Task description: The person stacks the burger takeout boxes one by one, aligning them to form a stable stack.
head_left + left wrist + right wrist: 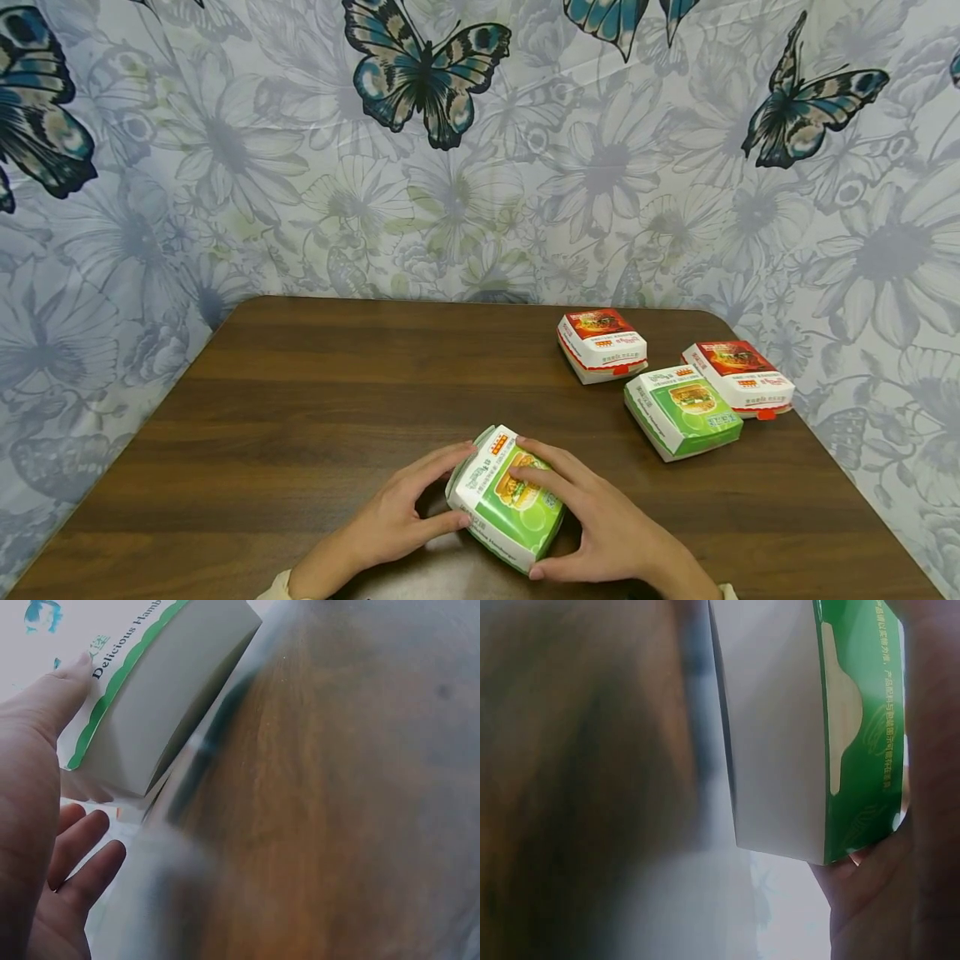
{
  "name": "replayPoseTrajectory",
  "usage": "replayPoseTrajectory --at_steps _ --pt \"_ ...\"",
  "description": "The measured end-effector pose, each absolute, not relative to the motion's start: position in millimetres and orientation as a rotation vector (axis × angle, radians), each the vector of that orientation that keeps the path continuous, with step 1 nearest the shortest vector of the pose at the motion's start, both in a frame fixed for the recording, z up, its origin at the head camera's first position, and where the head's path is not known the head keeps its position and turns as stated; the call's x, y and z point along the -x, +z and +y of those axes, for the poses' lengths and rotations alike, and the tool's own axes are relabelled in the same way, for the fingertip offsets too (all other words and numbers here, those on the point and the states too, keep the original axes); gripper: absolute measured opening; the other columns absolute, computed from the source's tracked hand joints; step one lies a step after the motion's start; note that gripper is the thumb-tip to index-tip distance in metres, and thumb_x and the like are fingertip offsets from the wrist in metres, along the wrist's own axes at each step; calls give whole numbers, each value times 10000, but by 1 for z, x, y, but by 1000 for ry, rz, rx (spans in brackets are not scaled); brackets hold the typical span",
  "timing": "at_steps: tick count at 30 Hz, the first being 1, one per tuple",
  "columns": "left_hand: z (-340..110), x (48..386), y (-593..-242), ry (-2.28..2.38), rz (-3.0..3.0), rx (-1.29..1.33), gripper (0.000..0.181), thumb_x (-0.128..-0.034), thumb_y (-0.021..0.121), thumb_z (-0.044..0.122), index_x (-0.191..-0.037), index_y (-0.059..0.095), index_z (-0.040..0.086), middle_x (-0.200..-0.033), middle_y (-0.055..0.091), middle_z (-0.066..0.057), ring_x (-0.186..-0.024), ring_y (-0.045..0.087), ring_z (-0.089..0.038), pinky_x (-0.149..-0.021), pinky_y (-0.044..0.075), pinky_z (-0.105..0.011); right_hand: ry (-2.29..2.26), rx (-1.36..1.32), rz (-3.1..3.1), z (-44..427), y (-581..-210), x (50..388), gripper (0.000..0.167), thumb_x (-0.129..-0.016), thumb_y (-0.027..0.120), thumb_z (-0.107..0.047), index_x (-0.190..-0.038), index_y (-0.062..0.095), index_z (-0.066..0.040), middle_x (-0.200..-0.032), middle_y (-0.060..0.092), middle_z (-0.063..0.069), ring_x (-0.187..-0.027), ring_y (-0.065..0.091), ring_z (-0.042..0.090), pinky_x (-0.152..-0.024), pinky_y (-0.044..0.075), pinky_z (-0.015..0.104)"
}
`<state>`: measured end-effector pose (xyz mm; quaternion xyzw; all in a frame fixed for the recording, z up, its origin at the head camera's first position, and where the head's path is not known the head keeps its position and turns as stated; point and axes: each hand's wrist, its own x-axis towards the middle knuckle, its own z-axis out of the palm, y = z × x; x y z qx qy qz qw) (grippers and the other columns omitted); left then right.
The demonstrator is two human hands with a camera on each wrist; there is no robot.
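Observation:
Near the table's front edge, a green-and-white burger box (pixel 517 508) with a burger picture on its lid sits tilted between both hands. My left hand (pixel 390 510) grips its left end, thumb at the near side and fingertips at the far side. On the right, my right hand (pixel 607 521) holds the other end, with the thumb at the near corner and fingers over the lid. In the left wrist view, the thumb presses beside printed lettering on the box (pixel 172 682). The right wrist view shows the box's pale lower side (pixel 780 735) and green flap.
Another green burger box (pixel 686 412) stands at the right of the brown table (pixel 337 375), against a red-topped box (pixel 742 379). A second red-topped box (pixel 602 346) lies farther back. Behind the table hangs a butterfly-and-flower cloth (pixel 600 183).

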<state>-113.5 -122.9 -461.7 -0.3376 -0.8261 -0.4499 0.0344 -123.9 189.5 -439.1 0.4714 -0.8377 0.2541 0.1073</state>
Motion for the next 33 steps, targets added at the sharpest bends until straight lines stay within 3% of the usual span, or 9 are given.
replayPoseTrajectory --at_steps 7,19,28,33 --pt "-124 113 -462 -1334 -2581 1053 640 -958 741 342 -1541 481 310 -1586 464 -111 -1384 528 -357 -1062 497 -520 766 -1399 -2477 188 -439 123 901 -805 803 -627 -1546 439 -268 -1672 300 44 -1459 415 211 -1010 528 441" --pt "-123 113 -463 -1321 -2520 1042 616 -948 756 337 -1514 512 318 -1569 492 -17 -1382 543 -283 -1074 499 -460 749 -1371 -2505 188 -439 123 910 -804 799 -634 -1557 419 -291 -1673 293 23 -1469 395 197 -1017 525 450" --pt "-121 113 -462 -1349 -2528 974 615 -941 768 331 -1505 525 315 -1553 512 -46 -1370 550 -304 -1066 496 -503 746 -1307 -2518 192 -438 124 935 -794 829 -603 -1567 418 -274 -1673 303 57 -1483 378 197 -1007 536 460" --pt "-122 114 -463 -1327 -2453 986 611 -932 784 289 -1495 549 254 -1534 524 -74 -1344 572 -309 -1060 507 -462 742 -1268 -2547 194 -437 125 900 -822 823 -567 -1570 407 -291 -1682 286 36 -1480 384 201 -999 541 481"
